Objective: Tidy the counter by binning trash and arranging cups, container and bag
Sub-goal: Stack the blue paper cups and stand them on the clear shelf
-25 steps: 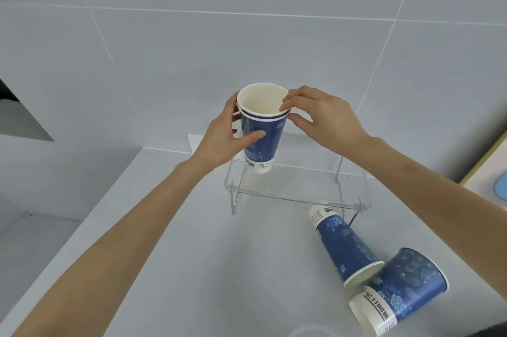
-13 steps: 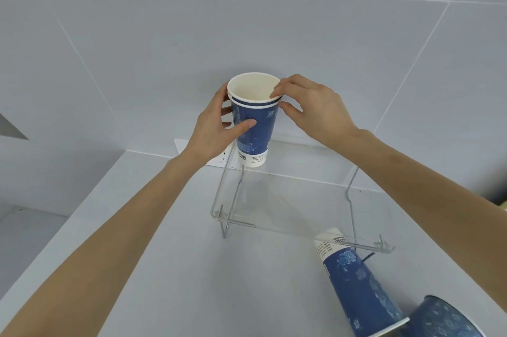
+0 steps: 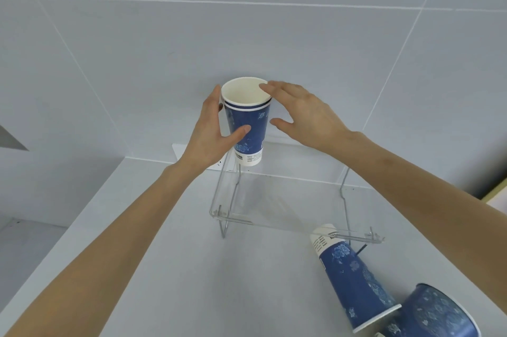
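Note:
Two nested blue paper cups (image 3: 251,122) with white insides stand upright at the back left of a clear acrylic shelf (image 3: 288,207). My left hand (image 3: 212,133) wraps around the stack's side, thumb across the front. My right hand (image 3: 304,114) hovers just right of the stack with fingers spread, its fingertips near the rim. A blue cup (image 3: 354,279) lies on its side on the counter below the shelf's front right corner. Another blue cup (image 3: 436,314) lies beside it at the bottom right, partly cut off.
The grey counter (image 3: 164,268) ends at a drop on the left. A tiled wall (image 3: 247,35) rises right behind the shelf, with a white outlet plate (image 3: 181,151) low on it. A framed edge (image 3: 496,191) shows at the far right.
My right hand has let go of the cup rim and opened, drifting slightly right. The cup stack has settled onto the shelf's back left, with my left hand staying on it.

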`<control>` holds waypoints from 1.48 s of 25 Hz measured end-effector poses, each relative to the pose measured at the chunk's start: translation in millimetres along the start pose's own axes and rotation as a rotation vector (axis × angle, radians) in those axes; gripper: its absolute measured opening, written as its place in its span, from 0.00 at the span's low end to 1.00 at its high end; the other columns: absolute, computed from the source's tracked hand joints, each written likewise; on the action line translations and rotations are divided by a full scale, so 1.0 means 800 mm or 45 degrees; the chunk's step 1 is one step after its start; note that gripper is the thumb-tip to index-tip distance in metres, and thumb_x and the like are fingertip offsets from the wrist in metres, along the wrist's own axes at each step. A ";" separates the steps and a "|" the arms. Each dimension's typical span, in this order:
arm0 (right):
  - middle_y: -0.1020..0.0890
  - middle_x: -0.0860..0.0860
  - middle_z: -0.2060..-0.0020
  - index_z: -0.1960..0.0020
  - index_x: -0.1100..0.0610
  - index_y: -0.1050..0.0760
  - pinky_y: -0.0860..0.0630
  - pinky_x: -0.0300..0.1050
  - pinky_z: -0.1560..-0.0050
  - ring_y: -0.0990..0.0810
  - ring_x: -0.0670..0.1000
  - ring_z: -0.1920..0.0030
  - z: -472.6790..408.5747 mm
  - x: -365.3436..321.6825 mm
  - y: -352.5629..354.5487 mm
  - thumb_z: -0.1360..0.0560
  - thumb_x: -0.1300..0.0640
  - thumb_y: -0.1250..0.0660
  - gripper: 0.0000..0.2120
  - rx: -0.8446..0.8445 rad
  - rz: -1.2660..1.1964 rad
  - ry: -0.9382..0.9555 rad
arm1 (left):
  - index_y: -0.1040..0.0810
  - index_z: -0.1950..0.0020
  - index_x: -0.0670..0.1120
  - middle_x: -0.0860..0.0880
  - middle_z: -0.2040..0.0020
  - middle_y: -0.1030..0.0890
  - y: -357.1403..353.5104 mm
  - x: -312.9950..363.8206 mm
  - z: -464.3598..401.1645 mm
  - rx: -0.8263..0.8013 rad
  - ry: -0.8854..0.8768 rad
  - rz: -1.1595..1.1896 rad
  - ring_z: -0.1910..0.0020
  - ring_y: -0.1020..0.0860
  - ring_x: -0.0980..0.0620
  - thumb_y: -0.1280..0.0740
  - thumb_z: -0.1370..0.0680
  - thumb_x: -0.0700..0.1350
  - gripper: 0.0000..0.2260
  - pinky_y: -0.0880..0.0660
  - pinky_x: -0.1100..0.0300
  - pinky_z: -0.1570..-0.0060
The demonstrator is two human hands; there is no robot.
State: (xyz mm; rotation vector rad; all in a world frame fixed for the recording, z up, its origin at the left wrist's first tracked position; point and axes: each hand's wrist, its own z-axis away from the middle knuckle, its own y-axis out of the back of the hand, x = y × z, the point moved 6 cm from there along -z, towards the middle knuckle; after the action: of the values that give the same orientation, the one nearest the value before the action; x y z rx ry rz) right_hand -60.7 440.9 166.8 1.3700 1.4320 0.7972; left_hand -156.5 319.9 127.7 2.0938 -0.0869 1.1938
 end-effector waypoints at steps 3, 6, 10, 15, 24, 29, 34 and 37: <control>0.40 0.53 0.26 0.27 0.54 0.46 0.39 0.49 0.31 0.41 0.54 0.28 0.018 -0.004 0.008 0.24 0.56 0.38 0.28 -0.064 0.077 -0.003 | 0.52 0.27 0.45 0.46 0.24 0.48 0.010 0.019 0.017 -0.033 -0.055 -0.241 0.26 0.45 0.49 0.33 0.27 0.47 0.36 0.42 0.60 0.34; 0.42 0.55 0.26 0.27 0.54 0.46 0.43 0.51 0.28 0.44 0.55 0.26 0.046 -0.010 0.017 0.23 0.54 0.39 0.28 -0.134 0.135 -0.028 | 0.50 0.27 0.44 0.43 0.24 0.50 0.020 0.042 0.040 -0.057 -0.101 -0.434 0.25 0.48 0.46 0.33 0.27 0.48 0.35 0.44 0.51 0.29; 0.43 0.55 0.26 0.27 0.54 0.46 0.45 0.50 0.27 0.46 0.55 0.26 0.095 -0.014 0.032 0.23 0.53 0.40 0.27 -0.180 0.157 -0.081 | 0.46 0.28 0.44 0.43 0.24 0.47 0.023 0.083 0.078 -0.101 -0.220 -0.538 0.27 0.43 0.44 0.33 0.26 0.47 0.32 0.42 0.50 0.30; 0.42 0.55 0.26 0.28 0.53 0.46 0.47 0.50 0.27 0.47 0.54 0.26 0.175 -0.008 0.049 0.23 0.52 0.40 0.27 -0.177 0.137 -0.178 | 0.42 0.29 0.44 0.44 0.26 0.40 -0.006 0.121 0.141 -0.170 -0.325 -0.437 0.29 0.37 0.46 0.33 0.27 0.46 0.29 0.38 0.53 0.32; 0.40 0.58 0.27 0.27 0.56 0.47 0.42 0.51 0.29 0.40 0.58 0.29 0.310 0.056 0.055 0.23 0.53 0.39 0.28 -0.245 0.177 -0.386 | 0.41 0.30 0.48 0.48 0.28 0.37 -0.140 0.122 0.231 -0.648 -0.336 -0.500 0.31 0.36 0.48 0.36 0.25 0.50 0.26 0.36 0.54 0.33; 0.38 0.58 0.29 0.28 0.58 0.46 0.37 0.52 0.31 0.36 0.59 0.31 0.376 0.109 0.012 0.23 0.53 0.39 0.28 -0.424 0.059 -0.575 | 0.41 0.29 0.51 0.51 0.26 0.39 -0.211 0.109 0.254 -0.899 -0.291 -0.586 0.29 0.39 0.50 0.37 0.25 0.53 0.26 0.38 0.56 0.33; 0.36 0.60 0.31 0.28 0.59 0.45 0.36 0.51 0.33 0.34 0.60 0.32 0.427 0.146 -0.040 0.23 0.53 0.39 0.27 -0.580 -0.190 -0.842 | 0.45 0.28 0.52 0.50 0.25 0.42 -0.260 0.098 0.268 -1.112 -0.426 -0.763 0.28 0.42 0.49 0.36 0.26 0.53 0.30 0.38 0.54 0.33; 0.31 0.60 0.33 0.30 0.60 0.41 0.34 0.49 0.35 0.31 0.59 0.34 0.443 0.159 -0.056 0.24 0.53 0.37 0.26 -0.586 -0.326 -0.992 | 0.53 0.27 0.52 0.50 0.24 0.48 -0.282 0.088 0.276 -1.273 -0.535 -0.885 0.25 0.48 0.49 0.34 0.27 0.52 0.36 0.43 0.52 0.29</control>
State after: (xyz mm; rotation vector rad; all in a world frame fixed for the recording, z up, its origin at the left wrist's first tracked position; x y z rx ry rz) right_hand 266.8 502.5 -14.1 0.9484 0.7243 0.3229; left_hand 130.3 372.2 -11.6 1.2492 -0.1057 0.1702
